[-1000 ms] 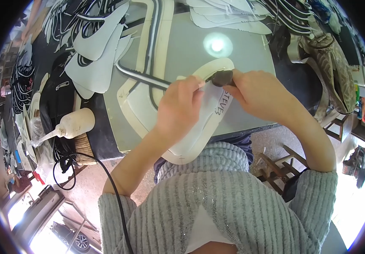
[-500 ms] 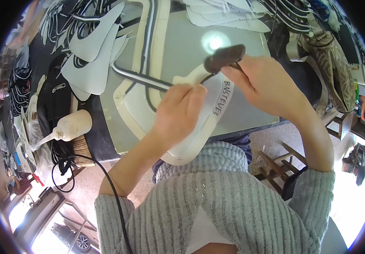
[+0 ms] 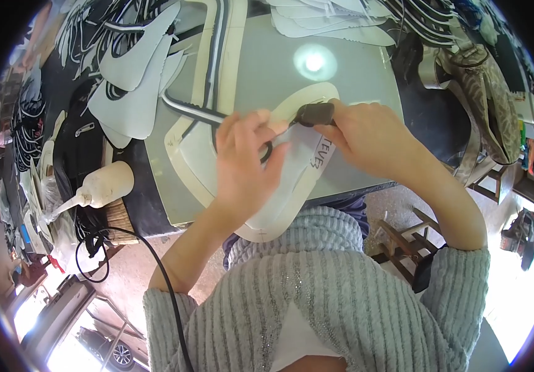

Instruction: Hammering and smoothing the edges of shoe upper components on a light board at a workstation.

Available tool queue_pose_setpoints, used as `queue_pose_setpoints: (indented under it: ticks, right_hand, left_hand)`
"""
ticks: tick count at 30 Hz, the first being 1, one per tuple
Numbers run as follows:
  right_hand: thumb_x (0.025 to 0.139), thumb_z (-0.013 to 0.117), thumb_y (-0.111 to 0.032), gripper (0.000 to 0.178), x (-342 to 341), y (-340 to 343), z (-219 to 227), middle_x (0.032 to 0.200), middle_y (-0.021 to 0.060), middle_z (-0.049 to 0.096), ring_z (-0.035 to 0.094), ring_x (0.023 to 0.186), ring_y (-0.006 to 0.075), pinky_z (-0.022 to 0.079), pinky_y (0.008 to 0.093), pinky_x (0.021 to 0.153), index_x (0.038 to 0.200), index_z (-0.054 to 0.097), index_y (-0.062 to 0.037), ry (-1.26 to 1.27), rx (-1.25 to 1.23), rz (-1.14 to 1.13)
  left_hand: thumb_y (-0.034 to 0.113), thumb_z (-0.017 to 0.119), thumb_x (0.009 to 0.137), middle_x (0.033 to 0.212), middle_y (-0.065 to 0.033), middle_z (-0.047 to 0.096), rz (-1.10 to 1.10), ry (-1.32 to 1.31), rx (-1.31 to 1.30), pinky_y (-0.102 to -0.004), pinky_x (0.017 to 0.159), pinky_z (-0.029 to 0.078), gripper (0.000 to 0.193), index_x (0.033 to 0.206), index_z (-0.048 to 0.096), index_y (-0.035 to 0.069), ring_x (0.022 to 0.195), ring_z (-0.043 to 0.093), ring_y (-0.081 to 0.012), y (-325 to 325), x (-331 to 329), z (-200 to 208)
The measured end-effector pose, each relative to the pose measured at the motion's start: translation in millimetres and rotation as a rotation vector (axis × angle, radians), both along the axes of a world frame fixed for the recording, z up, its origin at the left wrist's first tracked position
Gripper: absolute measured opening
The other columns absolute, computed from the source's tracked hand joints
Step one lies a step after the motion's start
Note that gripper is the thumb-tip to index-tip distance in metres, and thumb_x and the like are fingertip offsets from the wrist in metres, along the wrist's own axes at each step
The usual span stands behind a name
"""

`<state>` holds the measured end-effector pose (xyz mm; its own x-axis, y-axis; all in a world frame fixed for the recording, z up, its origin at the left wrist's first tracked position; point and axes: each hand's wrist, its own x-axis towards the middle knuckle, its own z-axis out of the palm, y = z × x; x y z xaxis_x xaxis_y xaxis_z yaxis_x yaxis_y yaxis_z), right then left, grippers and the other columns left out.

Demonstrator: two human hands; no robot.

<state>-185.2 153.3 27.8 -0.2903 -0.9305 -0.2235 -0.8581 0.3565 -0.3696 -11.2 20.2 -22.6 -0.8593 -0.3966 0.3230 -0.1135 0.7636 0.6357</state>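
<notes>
My right hand grips a hammer, whose dark head is down at the curved upper end of a cream pattern board. A white shaped piece lies on this board, which has handwriting near its right edge. My left hand is over the board with thumb and fingers apart, its fingertips beside the hammer head. From the left, a black strip with a pale edge runs under the left hand; part of it curls below the fingers. The hammer's handle is mostly hidden in my right hand.
A grey mat covers the table. White cut pieces lie at the left, with another stack at the back. A white squeeze bottle and black cable are at the left, a patterned bag at the right.
The hammer has come down and toward the left, onto the board's upper end. My left hand has loosened from a closed pinch, with its thumb and fingers now spread.
</notes>
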Motion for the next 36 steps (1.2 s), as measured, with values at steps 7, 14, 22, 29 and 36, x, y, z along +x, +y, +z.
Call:
queue_pose_setpoints:
  ticks: [7, 14, 22, 29, 36]
  right_hand:
    - [0.097, 0.056, -0.034, 0.038, -3.1, 3.6, -2.2, 0.066, 0.0183, 0.064, 0.064, 0.063, 0.0387, 0.05, 0.0475, 0.057, 0.085, 0.058, 0.0016, -0.003, -0.035, 0.014]
    - [0.096, 0.057, -0.034, 0.037, 6.5, -2.0, 2.1, 0.067, 0.0183, 0.064, 0.065, 0.063, 0.0387, 0.05, 0.0475, 0.057, 0.085, 0.058, 0.0013, -0.01, -0.072, -0.003]
    - [0.096, 0.058, -0.035, 0.038, 9.4, -0.3, 2.0, 0.068, 0.0187, 0.066, 0.066, 0.065, 0.0383, 0.051, 0.047, 0.058, 0.085, 0.058, 0.0015, -0.016, 0.002, -0.049]
    - [0.096, 0.058, -0.028, 0.027, 10.3, -5.0, 13.5, 0.071, 0.0187, 0.065, 0.063, 0.068, 0.041, 0.048, 0.0507, 0.06, 0.1, 0.058, -0.001, -0.082, 0.03, -0.074]
    - [0.098, 0.054, -0.035, 0.037, 22.7, -7.9, 11.7, 0.071, 0.0179, 0.068, 0.068, 0.067, 0.0373, 0.053, 0.0453, 0.06, 0.09, 0.057, 0.0015, -0.021, 0.084, -0.027]
  left_hand:
    - [-0.004, 0.072, 0.079, 0.108, -0.0098, 0.066, -0.046, 0.086, 0.041, -0.0376, 0.088, 0.046, 0.039, 0.113, 0.056, 0.0, 0.101, 0.06, -0.0253, 2.3, 0.4, -10.1]
    - [0.001, 0.074, 0.077, 0.095, -0.0055, 0.072, -0.047, 0.026, -0.079, -0.0395, 0.094, 0.04, 0.047, 0.117, 0.05, 0.001, 0.088, 0.066, -0.0249, -5.7, -3.9, 2.6]
    - [0.001, 0.073, 0.077, 0.09, -0.0044, 0.071, -0.149, -0.176, 0.179, -0.0384, 0.094, 0.039, 0.05, 0.119, 0.047, 0.003, 0.084, 0.065, -0.0216, -27.9, -14.6, 22.9]
    - [-0.008, 0.07, 0.077, 0.09, -0.0043, 0.068, -0.279, 0.086, -0.299, -0.0389, 0.084, 0.044, 0.036, 0.107, 0.055, 0.003, 0.08, 0.063, -0.0224, -15.9, -3.7, -1.1]
    - [-0.008, 0.07, 0.077, 0.092, -0.0093, 0.067, -0.306, 0.205, -0.388, -0.0377, 0.079, 0.047, 0.032, 0.104, 0.056, 0.002, 0.08, 0.063, -0.0266, -15.9, -2.4, 0.2]
